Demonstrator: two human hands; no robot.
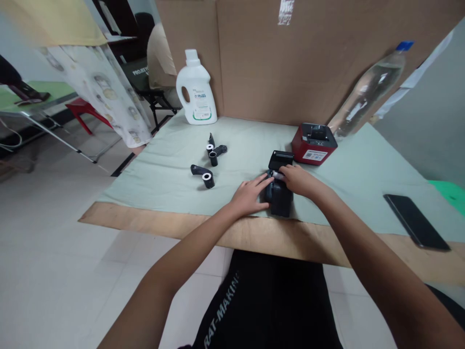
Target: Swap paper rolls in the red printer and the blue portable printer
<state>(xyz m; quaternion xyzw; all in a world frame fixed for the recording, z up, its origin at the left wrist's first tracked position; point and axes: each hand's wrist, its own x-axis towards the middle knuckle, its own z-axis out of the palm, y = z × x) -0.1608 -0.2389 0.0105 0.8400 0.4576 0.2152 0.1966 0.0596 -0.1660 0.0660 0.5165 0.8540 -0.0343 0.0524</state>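
A small black printer (279, 196) with its lid raised sits near the table's front edge on the pale green cloth (170, 179). My left hand (250, 195) lies flat against its left side, fingers stretched out and touching it. My right hand (298, 179) reaches over the top, fingers pinched on a small white roll (278, 175) at the printer's opening. Two black rolls with loose tails (203, 175) (214, 152) lie to the left on the cloth.
A red and black printer (314, 143) stands behind. A white detergent jug (196, 89) and a tilted clear bottle (366, 94) lean by the cardboard wall (290, 58). A dark phone (416, 220) lies at right. A seated person (160, 58) is at far left.
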